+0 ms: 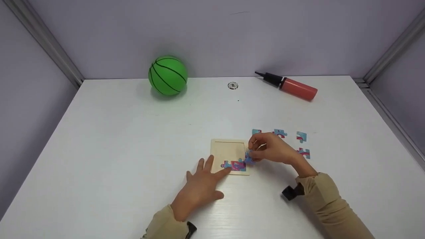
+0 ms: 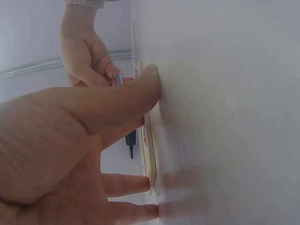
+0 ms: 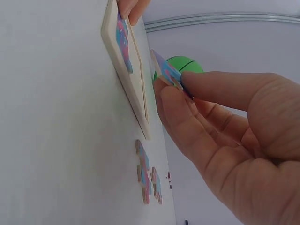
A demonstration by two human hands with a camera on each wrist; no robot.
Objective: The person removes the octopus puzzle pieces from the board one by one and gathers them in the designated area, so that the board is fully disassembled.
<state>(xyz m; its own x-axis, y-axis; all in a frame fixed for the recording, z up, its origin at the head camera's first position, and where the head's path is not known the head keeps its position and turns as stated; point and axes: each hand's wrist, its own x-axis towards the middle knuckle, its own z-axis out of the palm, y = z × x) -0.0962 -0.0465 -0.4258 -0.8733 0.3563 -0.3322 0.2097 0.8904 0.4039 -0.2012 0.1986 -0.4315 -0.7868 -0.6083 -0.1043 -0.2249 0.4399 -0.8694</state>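
A shallow wooden puzzle tray [image 1: 227,151] lies on the white table, with joined blue and pink pieces [image 1: 238,165] along its near edge. My left hand [image 1: 202,184] is spread at the tray's near left corner, index fingertip on the joined pieces, other fingertips at the tray's left side. Between thumb and fingers, my right hand [image 1: 274,149] pinches a jigsaw puzzle piece [image 3: 168,70], blue, pink and purple. It holds the piece tilted, above the tray's right edge. Loose puzzle pieces [image 1: 301,136] lie beyond and to the right of this hand, one partly hidden by it.
At the back left of the table sits a green ball [image 1: 168,75] with black lines. A red and black hand pump [image 1: 292,87] lies at the back right. Between them is a small round black-and-white disc [image 1: 232,85]. Pale walls [image 1: 212,36] enclose the table.
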